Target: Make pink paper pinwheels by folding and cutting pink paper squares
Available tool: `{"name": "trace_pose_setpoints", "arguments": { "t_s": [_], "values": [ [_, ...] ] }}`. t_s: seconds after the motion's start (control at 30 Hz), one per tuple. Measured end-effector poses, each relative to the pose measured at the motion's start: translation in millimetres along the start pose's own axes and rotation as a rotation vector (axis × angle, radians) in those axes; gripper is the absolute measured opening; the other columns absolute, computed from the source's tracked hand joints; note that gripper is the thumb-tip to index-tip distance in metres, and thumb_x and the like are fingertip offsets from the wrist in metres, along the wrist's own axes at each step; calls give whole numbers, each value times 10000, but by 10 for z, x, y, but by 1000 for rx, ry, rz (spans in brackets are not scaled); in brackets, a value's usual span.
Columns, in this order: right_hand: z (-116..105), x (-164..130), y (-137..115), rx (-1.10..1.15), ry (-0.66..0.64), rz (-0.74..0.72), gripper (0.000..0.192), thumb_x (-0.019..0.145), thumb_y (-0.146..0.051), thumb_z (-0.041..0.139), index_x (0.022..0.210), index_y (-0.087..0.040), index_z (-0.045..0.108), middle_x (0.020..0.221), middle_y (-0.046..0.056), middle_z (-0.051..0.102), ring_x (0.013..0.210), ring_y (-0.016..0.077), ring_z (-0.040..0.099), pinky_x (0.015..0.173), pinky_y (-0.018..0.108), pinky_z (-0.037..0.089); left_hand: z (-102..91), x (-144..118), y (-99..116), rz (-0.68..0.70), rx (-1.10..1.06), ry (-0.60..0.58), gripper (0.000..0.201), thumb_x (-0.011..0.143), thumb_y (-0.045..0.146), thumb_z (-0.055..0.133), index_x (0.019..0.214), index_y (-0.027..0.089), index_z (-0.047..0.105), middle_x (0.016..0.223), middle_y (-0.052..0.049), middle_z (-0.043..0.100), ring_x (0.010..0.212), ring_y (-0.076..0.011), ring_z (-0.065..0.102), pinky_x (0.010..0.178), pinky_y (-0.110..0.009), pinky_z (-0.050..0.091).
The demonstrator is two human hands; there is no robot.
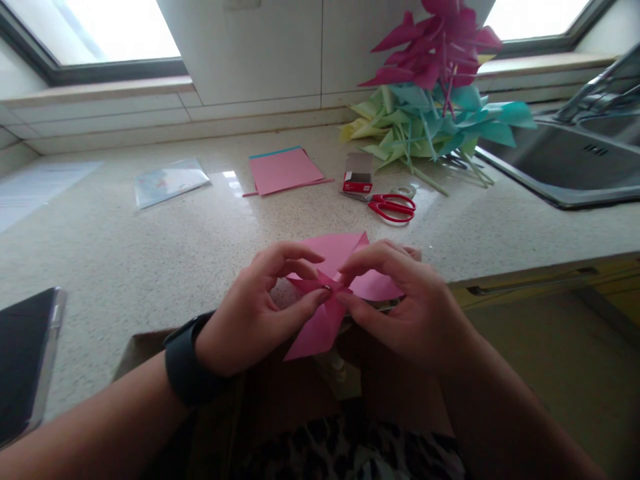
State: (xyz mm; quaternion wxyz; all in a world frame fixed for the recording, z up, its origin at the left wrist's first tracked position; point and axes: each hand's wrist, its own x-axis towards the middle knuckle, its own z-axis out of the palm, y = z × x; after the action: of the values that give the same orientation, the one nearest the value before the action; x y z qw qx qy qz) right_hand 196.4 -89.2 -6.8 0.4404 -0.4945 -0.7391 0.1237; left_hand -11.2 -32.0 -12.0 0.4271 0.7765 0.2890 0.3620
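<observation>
A pink paper pinwheel (320,327) is held over the counter's front edge, its corners folded in to the middle. My left hand (265,300) pinches it at the centre from the left, thumb beside a small shiny pin-like piece (327,288). From the right, my right hand (400,287) is closed on the folded paper near the same centre. Fingers cover part of the folds. Beyond the hands lie red-handled scissors (393,207), a small red and white box (358,181) and a roll of clear tape (404,191).
Pink paper sheets (285,172) with a blue edge lie at the back. Finished pinwheels in magenta (440,50) and teal (465,110) are heaped beside the sink (560,160). A clear packet (170,182), white printed paper (45,190) and a dark tablet (27,360) are at left.
</observation>
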Motion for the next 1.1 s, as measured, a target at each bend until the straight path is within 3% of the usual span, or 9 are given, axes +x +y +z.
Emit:
{"name": "trace_pose_setpoints", "arguments": {
  "t_s": [0.2, 0.5, 0.8, 1.0, 1.1],
  "values": [
    [15, 6, -12, 59, -12, 20, 218, 809, -135, 740, 975, -241, 646, 907, -8, 701, 867, 192, 639, 837, 382, 399, -7, 20, -20, -48, -54, -68, 346, 873, 252, 737, 1186, 233, 591, 939, -49, 720, 781, -166, 695, 602, -253, 528],
    [15, 10, -52, 163, -25, 126, 160, 828, -158, 747, 941, -239, 667, 872, -13, 688, 827, 167, 647, 741, 324, 452, -5, 19, 24, -141, -89, -92, 370, 866, 310, 744, 1185, 197, 594, 962, -64, 713, 803, -159, 689, 619, -235, 536],
    [36, -33, -67, 161, 83, 212, 14, 864, -216, 677, 863, -216, 662, 822, 0, 700, 774, 174, 648, 727, 333, 459, -45, 29, 9, -166, -54, -73, 305, 864, 319, 755, 1130, 223, 642, 907, -26, 736, 827, -152, 686, 637, -240, 491],
    [-185, -15, 178, 192, 302, 347, 259, 961, -339, 522, 813, -220, 698, 838, 36, 706, 780, 188, 612, 675, 331, 428, -36, 25, 13, -130, 44, -62, 339, 872, 280, 726, 1187, 234, 610, 930, -29, 716, 806, -153, 670, 627, -258, 479],
    [-259, 40, 308, -14, 281, 447, 203, 902, -372, 607, 809, -212, 691, 755, 33, 686, 687, 191, 595, 624, 335, 416, -36, 21, 15, -107, 74, -67, 332, 877, 284, 718, 1187, 233, 609, 945, -36, 716, 804, -159, 669, 625, -269, 479]
  ]
}}
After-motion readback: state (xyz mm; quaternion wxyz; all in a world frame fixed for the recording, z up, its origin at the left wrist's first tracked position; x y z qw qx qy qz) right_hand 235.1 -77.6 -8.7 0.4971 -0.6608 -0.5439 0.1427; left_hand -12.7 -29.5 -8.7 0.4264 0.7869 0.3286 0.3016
